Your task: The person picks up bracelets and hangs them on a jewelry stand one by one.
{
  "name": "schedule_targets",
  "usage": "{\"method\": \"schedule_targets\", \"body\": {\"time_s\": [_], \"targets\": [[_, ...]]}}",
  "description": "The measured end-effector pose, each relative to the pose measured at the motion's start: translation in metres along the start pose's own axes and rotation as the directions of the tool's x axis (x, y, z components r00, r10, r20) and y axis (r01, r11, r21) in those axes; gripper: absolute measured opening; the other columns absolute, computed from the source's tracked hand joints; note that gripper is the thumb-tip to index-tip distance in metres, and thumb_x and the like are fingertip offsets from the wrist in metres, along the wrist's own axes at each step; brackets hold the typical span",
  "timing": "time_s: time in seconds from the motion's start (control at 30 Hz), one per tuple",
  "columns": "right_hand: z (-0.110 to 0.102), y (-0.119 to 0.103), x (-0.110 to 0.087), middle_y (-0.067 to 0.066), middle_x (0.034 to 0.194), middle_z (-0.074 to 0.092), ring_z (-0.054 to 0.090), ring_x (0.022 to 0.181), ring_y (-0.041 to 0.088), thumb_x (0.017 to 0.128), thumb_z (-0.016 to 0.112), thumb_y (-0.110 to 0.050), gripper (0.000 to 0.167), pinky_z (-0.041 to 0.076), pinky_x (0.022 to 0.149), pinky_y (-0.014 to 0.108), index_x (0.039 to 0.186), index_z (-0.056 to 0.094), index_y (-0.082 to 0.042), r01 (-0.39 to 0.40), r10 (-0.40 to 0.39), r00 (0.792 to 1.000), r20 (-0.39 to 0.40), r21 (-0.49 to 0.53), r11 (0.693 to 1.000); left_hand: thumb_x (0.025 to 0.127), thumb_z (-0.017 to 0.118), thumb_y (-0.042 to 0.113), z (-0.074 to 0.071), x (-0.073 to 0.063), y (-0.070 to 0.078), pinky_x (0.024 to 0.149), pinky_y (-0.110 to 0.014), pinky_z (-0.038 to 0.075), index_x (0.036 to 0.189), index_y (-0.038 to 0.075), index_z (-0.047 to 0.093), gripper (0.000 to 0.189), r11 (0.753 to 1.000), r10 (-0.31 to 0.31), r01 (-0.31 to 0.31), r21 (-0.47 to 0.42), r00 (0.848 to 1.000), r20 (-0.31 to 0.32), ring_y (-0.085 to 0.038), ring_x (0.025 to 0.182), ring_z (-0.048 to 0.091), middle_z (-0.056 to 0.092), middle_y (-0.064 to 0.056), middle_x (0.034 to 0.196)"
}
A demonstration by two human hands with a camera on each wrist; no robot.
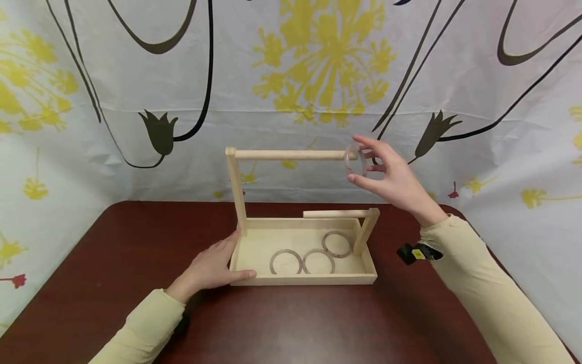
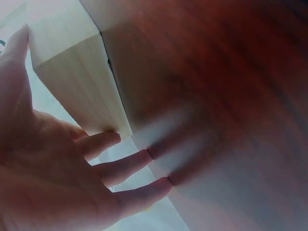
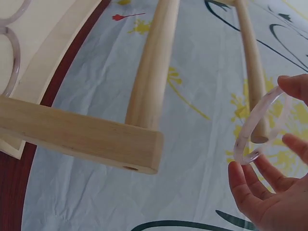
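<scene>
My right hand [image 1: 394, 174] pinches a translucent, pale pinkish bangle [image 3: 246, 132] between thumb and fingertips, at the free end of the upper wooden rod [image 1: 291, 154]. In the right wrist view the rod's tip shows within the ring's outline; whether it passes through I cannot tell. My left hand [image 1: 213, 265] rests against the left end of the wooden tray [image 1: 309, 279], its thumb over the front rim and its fingers extended along the end wall. Inside the tray lie three similar bangles: a left one [image 1: 285, 251], a middle one [image 1: 319, 250] and a right one [image 1: 336, 233].
A tall post [image 1: 237, 192] at the tray's left carries the upper rod. On the right, a short post [image 1: 366, 230] carries a lower rod [image 1: 334, 214] pointing left. Everything stands on a dark red-brown table [image 1: 300, 323], with a flower-patterned sheet [image 1: 191, 96] behind.
</scene>
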State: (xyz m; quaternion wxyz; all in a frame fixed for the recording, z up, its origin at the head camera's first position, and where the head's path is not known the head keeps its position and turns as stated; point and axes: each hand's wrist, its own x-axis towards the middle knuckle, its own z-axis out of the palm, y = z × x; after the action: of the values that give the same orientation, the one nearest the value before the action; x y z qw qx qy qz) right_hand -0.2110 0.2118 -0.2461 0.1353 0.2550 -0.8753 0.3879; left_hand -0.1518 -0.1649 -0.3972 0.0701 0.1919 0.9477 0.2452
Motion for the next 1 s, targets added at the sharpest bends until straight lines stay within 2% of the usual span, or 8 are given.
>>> {"method": "schedule_targets", "body": {"time_s": [0.2,0.37,0.67,0.83,0.9,1.0], "targets": [[0.007,0.006,0.006,0.01,0.134,0.047,0.047,0.115,0.023,0.086,0.074,-0.009,0.066,0.046,0.09,0.041,0.145,0.046,-0.014,0.051,-0.051,0.999,0.013,0.006,0.999,0.078,0.067,0.065,0.001,0.002,0.0,0.094,-0.058,0.039,0.154,0.001,0.013,0.113,1.0,0.007,-0.007,0.003,1.0,-0.006,-0.04,0.131,0.039,0.029,-0.018,0.153],[0.015,0.008,0.011,0.01,0.133,0.048,0.048,0.114,0.02,0.086,0.074,-0.011,0.063,0.047,0.089,0.037,0.143,0.048,-0.011,0.052,-0.052,0.999,0.007,0.011,0.999,0.078,0.067,0.066,0.0,0.001,0.0,0.094,-0.058,0.039,0.154,0.002,0.013,0.113,1.0,0.0,0.0,0.0,1.0,-0.002,-0.04,0.132,0.039,0.028,-0.017,0.154],[0.029,0.008,0.016,0.007,0.135,0.049,0.047,0.119,0.022,0.086,0.075,-0.016,0.062,0.04,0.096,0.045,0.143,0.048,-0.017,0.031,-0.032,0.999,0.01,0.049,0.998,0.078,0.067,0.066,0.0,-0.005,0.001,0.093,-0.06,0.039,0.154,0.002,0.014,0.113,1.0,-0.009,0.009,0.002,1.0,0.002,-0.042,0.131,0.039,0.028,-0.017,0.154],[0.034,0.01,0.02,0.004,0.137,0.05,0.046,0.121,0.021,0.087,0.075,-0.019,0.061,0.036,0.101,0.042,0.142,0.049,-0.018,0.041,-0.042,0.999,0.017,0.069,0.997,0.078,0.067,0.066,0.0,-0.005,0.001,0.093,-0.061,0.038,0.154,0.002,0.013,0.113,1.0,-0.011,0.011,0.006,1.0,0.005,-0.043,0.131,0.038,0.028,-0.017,0.154],[0.035,0.01,0.021,0.005,0.137,0.048,0.046,0.122,0.022,0.087,0.074,-0.019,0.061,0.035,0.103,0.041,0.142,0.049,-0.018,0.048,-0.05,0.999,0.022,0.062,0.997,0.078,0.066,0.066,0.001,-0.004,0.001,0.093,-0.061,0.038,0.155,0.003,0.012,0.113,1.0,-0.008,0.008,0.007,1.0,0.004,-0.043,0.131,0.038,0.027,-0.017,0.154],[0.034,0.01,0.023,0.007,0.137,0.046,0.044,0.124,0.026,0.087,0.075,-0.022,0.06,0.033,0.102,0.048,0.142,0.051,-0.019,0.053,-0.053,0.998,0.021,0.026,0.998,0.078,0.066,0.066,0.001,-0.002,0.001,0.093,-0.06,0.039,0.155,0.003,0.012,0.113,1.0,-0.002,0.002,0.007,1.0,-0.003,-0.042,0.131,0.039,0.028,-0.017,0.154]]}}
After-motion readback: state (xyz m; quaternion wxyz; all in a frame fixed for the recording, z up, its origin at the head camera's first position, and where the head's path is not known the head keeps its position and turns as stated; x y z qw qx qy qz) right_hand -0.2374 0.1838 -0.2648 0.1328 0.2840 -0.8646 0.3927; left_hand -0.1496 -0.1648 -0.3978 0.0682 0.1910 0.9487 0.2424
